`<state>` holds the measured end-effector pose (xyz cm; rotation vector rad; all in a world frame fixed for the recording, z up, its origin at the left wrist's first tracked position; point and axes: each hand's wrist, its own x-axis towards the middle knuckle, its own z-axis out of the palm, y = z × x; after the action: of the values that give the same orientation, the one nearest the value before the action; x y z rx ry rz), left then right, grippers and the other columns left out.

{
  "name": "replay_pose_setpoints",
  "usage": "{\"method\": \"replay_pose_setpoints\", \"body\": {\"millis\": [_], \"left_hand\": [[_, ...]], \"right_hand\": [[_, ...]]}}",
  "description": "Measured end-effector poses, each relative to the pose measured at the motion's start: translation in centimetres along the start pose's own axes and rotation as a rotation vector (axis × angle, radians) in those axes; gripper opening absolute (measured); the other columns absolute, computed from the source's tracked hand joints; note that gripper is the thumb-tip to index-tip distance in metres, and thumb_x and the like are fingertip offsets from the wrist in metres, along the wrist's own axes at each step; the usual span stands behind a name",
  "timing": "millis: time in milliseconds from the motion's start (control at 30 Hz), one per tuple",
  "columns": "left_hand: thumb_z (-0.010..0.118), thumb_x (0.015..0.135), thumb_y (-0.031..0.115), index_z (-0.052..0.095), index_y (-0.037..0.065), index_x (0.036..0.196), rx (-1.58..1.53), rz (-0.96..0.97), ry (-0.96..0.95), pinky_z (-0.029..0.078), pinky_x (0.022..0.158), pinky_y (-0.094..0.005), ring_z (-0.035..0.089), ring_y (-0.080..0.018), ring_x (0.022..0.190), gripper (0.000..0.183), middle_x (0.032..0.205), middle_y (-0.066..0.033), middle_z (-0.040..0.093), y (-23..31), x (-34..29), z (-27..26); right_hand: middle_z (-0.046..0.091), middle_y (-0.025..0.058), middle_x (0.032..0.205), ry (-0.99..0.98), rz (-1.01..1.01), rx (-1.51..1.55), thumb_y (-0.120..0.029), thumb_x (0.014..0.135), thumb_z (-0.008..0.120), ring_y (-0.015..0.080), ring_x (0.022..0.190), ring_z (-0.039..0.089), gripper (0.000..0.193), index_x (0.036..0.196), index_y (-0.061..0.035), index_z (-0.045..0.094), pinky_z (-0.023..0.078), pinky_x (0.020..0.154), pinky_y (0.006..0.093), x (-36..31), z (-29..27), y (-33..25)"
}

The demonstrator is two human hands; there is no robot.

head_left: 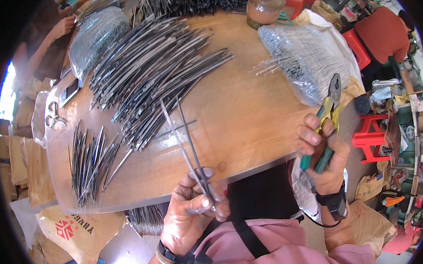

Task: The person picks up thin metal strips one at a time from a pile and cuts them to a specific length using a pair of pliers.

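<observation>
Two thin metal strips (187, 147) stick up from my left hand (189, 207), pinched together at their lower ends and spreading into a narrow V over the table's near edge. My right hand (336, 161) is wrapped round a pair of pliers (334, 92) with green and yellow handles. The pliers' jaws point up and away, apart from the strips. Beyond my left hand lies a large heap of dark metal strips (155, 68) on the wooden table (248, 106). A smaller bunch of strips (91, 167) lies near the table's left edge.
At the right of the table is a clear plastic bag of thin wires (308, 55). A glass jar (265, 7) stands at the back. Scissors (54, 116) and a phone (69, 93) lie at the left. Another person's hand (62, 27) shows far left. A red stool (372, 138) stands right.
</observation>
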<state>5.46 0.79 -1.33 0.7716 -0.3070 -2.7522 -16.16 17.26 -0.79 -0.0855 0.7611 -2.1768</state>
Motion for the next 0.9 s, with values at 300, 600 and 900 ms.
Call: {"method": "replay_pose_setpoints", "body": {"millis": [300, 600, 900], "left_hand": [[0.071, 0.079, -0.004, 0.063, -0.005, 0.111, 0.337, -0.049, 0.137, 0.058, 0.063, -0.0346, 0.07, -0.0289, 0.074, 0.033, 0.092, -0.0186, 0.069, -0.9, 1.4, -1.1], [0.067, 0.084, -0.006, 0.064, -0.007, 0.089, 0.817, 0.114, 0.181, 0.049, 0.054, -0.0231, 0.06, -0.0123, 0.057, 0.006, 0.077, -0.0119, 0.069, -1.7, 0.1, -1.9], [0.062, 0.091, 0.0, 0.06, -0.003, 0.093, 1.045, -0.145, 0.062, 0.042, 0.056, -0.0194, 0.049, -0.0031, 0.062, 0.003, 0.073, 0.0003, 0.061, -1.1, -0.6, -2.5]], "right_hand": [[0.057, 0.0145, 0.107, 0.011, 0.011, -0.269, -0.006, 0.082, 0.069, 0.022, 0.087, 0.058, 0.017, 0.097, 0.0001, 0.064, 0.047, 0.073, 0.0341, 0.3, -1.3, 3.1], [0.059, 0.0129, 0.104, -0.123, -0.093, -0.825, -0.008, 0.079, 0.075, 0.0166, 0.083, 0.058, 0.017, 0.091, 0.0014, 0.068, 0.046, 0.074, 0.029, 0.2, -1.7, 0.7], [0.064, 0.0097, 0.095, -0.252, -0.008, -1.15, -0.011, 0.079, 0.077, 0.0198, 0.09, 0.062, 0.014, 0.088, -0.0018, 0.071, 0.048, 0.08, 0.031, -2.5, 0.0, 6.0]]}}
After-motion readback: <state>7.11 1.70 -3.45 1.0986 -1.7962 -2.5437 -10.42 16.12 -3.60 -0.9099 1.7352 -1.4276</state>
